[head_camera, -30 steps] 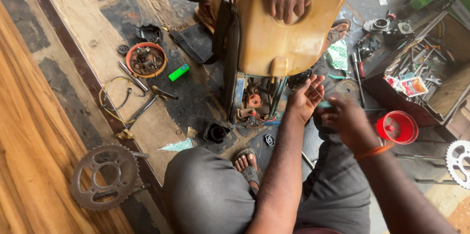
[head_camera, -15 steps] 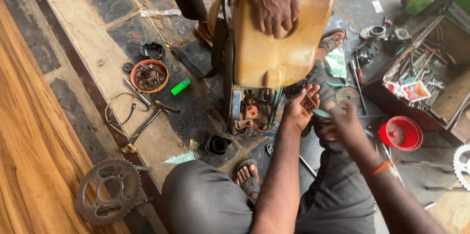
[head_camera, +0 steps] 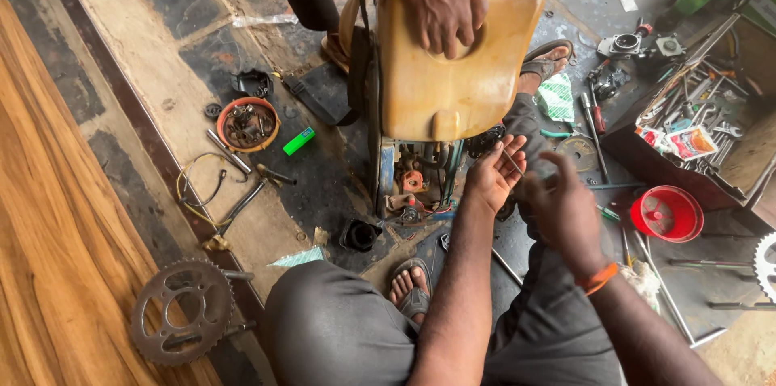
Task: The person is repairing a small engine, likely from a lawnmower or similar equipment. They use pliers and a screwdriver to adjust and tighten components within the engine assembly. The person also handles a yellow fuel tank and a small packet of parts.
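Note:
My left hand (head_camera: 495, 177) is held palm up with its fingers spread, just right of a small engine's exposed parts (head_camera: 411, 184). A thin, small metal piece seems to lie across its fingers. My right hand (head_camera: 563, 210), with an orange band at the wrist, hovers close beside it, back to the camera and fingers curled toward the left palm. What it holds is hidden. Another person's hand (head_camera: 443, 0) rests on top of the yellow tank (head_camera: 461, 79) that sits over the engine.
On the floor at the left are an orange bowl of small parts (head_camera: 247, 123), a green lighter (head_camera: 298, 141), loose tools and a toothed sprocket (head_camera: 179, 310). At the right are a red round cap (head_camera: 667, 214) and a box of tools (head_camera: 699, 131). My sandalled foot (head_camera: 411, 289) is below the engine.
The view has shifted, so everything sits slightly lower in frame. My hands stay close together beside the engine, and the other person's hand stays on the tank.

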